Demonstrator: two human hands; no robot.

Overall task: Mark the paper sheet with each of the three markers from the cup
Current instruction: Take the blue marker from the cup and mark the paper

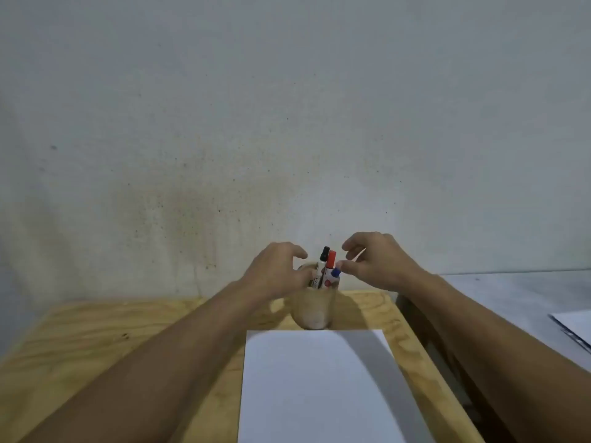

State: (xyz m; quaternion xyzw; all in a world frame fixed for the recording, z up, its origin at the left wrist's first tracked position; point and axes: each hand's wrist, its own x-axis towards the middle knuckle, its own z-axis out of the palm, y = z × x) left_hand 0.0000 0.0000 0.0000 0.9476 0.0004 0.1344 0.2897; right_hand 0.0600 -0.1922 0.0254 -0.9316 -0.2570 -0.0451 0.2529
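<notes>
Hands (pixel 278 270) around marker cup (pixel 315 310)

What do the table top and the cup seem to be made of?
The table top looks like unpainted plywood: pale yellow, with wavy grain and small dark knots, matte. The cup is blurred; its beige, dull surface suggests ceramic or wood, but I cannot tell which.

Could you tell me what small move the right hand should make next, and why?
Probably close the right hand on the blue-capped marker: its fingertips are right beside that cap, all three markers stand in the cup, and the paper sheet looks unmarked.
</notes>
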